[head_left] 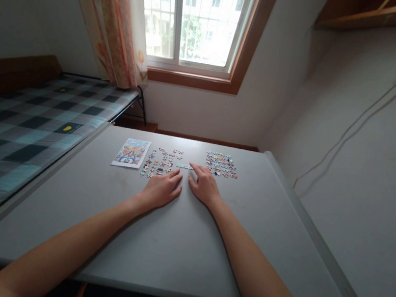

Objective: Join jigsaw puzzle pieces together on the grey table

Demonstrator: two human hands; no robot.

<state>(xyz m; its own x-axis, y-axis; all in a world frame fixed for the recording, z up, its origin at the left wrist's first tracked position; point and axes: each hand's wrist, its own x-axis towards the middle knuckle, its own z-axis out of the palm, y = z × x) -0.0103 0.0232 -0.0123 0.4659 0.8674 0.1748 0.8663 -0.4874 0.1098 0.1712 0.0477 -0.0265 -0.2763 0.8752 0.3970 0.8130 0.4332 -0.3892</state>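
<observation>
My left hand point(163, 188) rests on the table with its fingers stretched out, just below the left group of jigsaw pieces point(158, 162). My right hand point(205, 185) lies opposite, its fingers extended and apart. Between the hands is a short strip of pale blue jigsaw pieces point(183, 166) that look joined; the right fingertips reach its right end, and whether they press on it is too small to tell. Another group of jigsaw pieces point(221, 164) is spread in rows beyond my right hand, which hides part of its near left corner. Neither hand visibly holds a piece.
A colourful printed picture sheet point(131, 153) lies left of the pieces on the grey table point(168, 248). A bed with a checked cover point(38, 119) runs along the left. Ahead is a window point(198, 19) with a curtain point(109, 16); a cable point(345, 133) hangs on the right wall.
</observation>
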